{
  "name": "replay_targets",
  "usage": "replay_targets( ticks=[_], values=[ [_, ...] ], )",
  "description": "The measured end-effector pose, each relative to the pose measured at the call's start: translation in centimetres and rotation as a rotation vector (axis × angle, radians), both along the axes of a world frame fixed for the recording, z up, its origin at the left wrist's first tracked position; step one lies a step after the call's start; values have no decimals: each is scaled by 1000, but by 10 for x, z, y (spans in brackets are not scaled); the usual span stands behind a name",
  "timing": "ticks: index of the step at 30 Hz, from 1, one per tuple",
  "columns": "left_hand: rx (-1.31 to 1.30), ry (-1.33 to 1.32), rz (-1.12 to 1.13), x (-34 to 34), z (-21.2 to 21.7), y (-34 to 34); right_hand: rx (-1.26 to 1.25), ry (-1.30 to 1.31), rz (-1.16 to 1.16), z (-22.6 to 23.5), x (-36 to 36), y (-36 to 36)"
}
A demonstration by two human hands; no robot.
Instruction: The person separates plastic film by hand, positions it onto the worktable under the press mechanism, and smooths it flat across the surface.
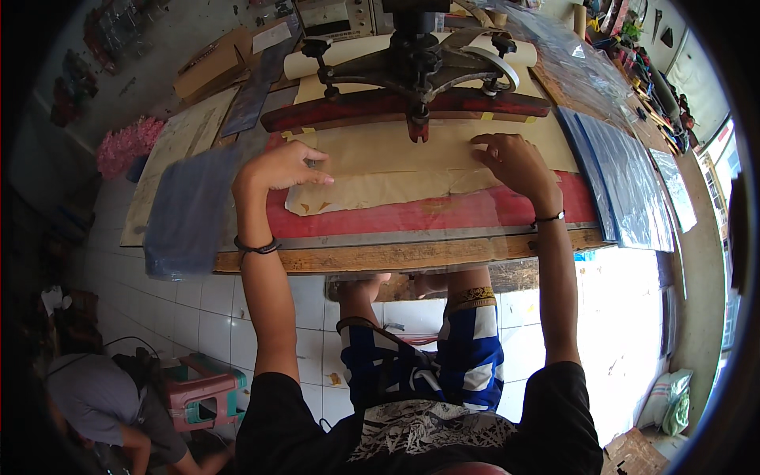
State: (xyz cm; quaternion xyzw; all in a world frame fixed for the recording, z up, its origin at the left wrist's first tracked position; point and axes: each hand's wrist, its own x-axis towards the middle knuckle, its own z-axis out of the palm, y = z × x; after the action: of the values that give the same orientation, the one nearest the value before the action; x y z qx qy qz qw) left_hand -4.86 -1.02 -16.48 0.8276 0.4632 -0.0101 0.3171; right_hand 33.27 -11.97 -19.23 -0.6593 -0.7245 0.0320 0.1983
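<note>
My left hand (286, 165) rests over the left part of a tan paper sheet (396, 154), thumb and fingers apart. My right hand (516, 162) is at the sheet's right part, its fingers bent and fingertips down near the press bar; nothing shows in its grasp. A clear plastic film seems to lie over the paper and hang past the table's front edge; its outline is hard to make out. Beneath lies a red mat (380, 220). Just beyond my hands, a dark red curved bar (348, 111) hangs from a black press head (423, 59).
Blue-tinted plastic sheets lie at the left (186, 210) and right (625, 178) of the wooden-edged table (356, 258). Behind the press lies a cream roll (526, 54). A cardboard box (214, 63) stands far left. Another person (99, 396) bends near a red-and-green stool (207, 394).
</note>
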Motion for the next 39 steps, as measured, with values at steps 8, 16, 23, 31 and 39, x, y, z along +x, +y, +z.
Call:
replay_targets(
  ticks=[8,16,23,31,39],
  values=[
    [13,36,-2,1,3,-4,-25,-72,-7,1,-2,0],
    [-61,36,4,3,8,-6,-47,-76,-9,4,1,-1],
    [-71,127,-40,4,7,-7,-84,-54,-17,8,-2,-3],
    [-132,77,-31,10,15,-14,-56,-25,35,4,4,-2],
    [-133,51,-24,4,9,-10,-132,-39,-4,12,-1,-3]
  ],
)
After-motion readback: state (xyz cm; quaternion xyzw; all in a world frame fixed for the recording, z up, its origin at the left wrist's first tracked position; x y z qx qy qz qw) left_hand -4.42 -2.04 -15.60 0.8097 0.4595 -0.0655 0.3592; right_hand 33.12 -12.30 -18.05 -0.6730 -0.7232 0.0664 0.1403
